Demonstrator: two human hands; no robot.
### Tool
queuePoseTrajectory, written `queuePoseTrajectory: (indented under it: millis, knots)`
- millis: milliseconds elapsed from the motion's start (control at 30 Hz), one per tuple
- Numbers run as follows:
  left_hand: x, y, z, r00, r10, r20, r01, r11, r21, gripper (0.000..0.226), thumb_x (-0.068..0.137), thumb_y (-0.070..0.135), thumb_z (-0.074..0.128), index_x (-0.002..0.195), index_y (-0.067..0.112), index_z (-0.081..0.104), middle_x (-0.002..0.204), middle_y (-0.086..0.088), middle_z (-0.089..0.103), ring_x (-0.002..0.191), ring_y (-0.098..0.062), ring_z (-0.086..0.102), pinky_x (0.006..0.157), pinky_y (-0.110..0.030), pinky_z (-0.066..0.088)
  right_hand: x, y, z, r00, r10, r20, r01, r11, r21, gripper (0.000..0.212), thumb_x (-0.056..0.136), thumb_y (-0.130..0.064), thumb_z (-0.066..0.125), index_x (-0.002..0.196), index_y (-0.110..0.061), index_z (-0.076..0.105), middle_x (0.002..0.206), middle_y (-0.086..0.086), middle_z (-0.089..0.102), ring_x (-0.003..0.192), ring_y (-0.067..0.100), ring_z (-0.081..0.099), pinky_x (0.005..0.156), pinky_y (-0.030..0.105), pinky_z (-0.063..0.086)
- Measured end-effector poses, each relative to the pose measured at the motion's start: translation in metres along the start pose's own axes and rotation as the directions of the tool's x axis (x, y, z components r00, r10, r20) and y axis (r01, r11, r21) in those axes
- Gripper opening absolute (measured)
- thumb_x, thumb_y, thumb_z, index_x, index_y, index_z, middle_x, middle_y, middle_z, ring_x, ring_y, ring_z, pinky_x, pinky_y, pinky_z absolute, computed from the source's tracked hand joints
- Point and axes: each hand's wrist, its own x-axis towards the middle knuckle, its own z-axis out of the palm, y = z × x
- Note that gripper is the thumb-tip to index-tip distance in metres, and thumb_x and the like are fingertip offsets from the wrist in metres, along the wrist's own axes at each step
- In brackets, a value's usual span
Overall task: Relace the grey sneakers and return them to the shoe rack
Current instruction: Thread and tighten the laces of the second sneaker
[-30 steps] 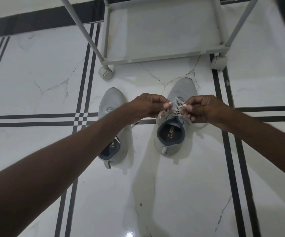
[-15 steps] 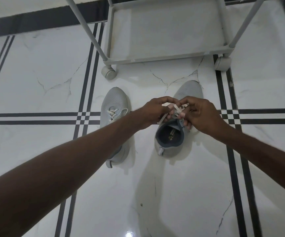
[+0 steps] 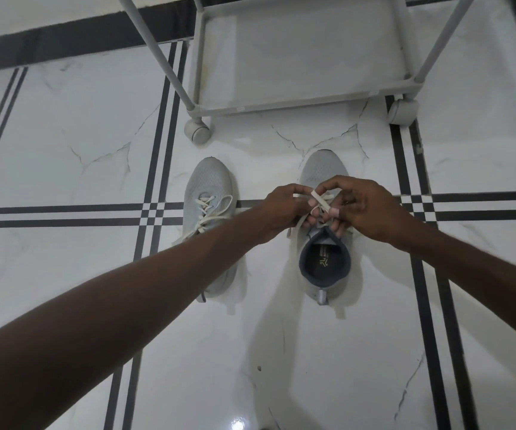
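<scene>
Two grey sneakers stand side by side on the floor, toes pointing at the rack. The left sneaker [image 3: 208,187] has its white laces tied in a loose bow; my left forearm crosses over its heel. Over the right sneaker [image 3: 323,169] both hands meet. My left hand [image 3: 284,209] pinches one end of the white lace [image 3: 321,201]. My right hand [image 3: 371,209] holds the other end, looped across the fingers. The right sneaker's dark opening [image 3: 324,259] shows below the hands; its eyelets are hidden.
The grey shoe rack [image 3: 300,105] on wheels stands just beyond the toes, its bottom shelf bare. One wheel [image 3: 197,131] sits near the left sneaker's toe, another wheel [image 3: 403,111] at the right. White marble floor with black stripes lies all around.
My hands have come closer together over the right sneaker and the lace ends now cross between the fingers. The left sneaker's bow has come into view as my forearm shifted.
</scene>
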Motion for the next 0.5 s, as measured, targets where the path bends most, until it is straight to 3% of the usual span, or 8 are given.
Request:
queuePoseTrajectory:
  millis: [133,367,500]
  knots:
    - [0.0009,-0.0033,0.0027,1.0,0.012,-0.019,-0.012,1.0,-0.009,0.007,0.092,0.005,0.064,0.096,0.001,0.069,0.082,-0.015,0.071,0.066,-0.02,0.067,0.066,-0.025,0.058,-0.0012,0.0016,-0.0008,1.0,-0.002,-0.014,0.002,1.0,0.006,0.031,0.087,0.005,0.064,0.109,-0.017,0.068,0.068,0.018,0.069,0.056,0.029,0.07,0.057,0.037,0.06]
    - [-0.0064,-0.0003,0.0032,0.987,-0.059,0.152,0.08,0.988,-0.131,0.017,0.101,0.01,0.052,0.094,0.005,0.066,0.084,-0.009,0.068,0.071,-0.012,0.062,0.069,-0.02,0.054,-0.0005,0.0041,-0.0024,0.998,0.03,-0.047,-0.028,0.999,0.046,0.023,0.086,-0.001,0.069,0.105,-0.014,0.07,0.064,0.017,0.071,0.052,0.026,0.068,0.053,0.036,0.059]
    - [-0.0079,-0.0011,0.0069,0.986,-0.074,0.149,0.087,0.993,-0.081,0.016,0.096,0.023,0.062,0.098,0.008,0.068,0.084,-0.005,0.065,0.068,-0.011,0.053,0.066,-0.022,0.046,0.0,0.0052,-0.0023,0.999,0.043,0.015,-0.044,0.997,0.07,0.025,0.086,-0.001,0.069,0.108,-0.011,0.065,0.066,0.017,0.07,0.054,0.025,0.068,0.054,0.033,0.059]
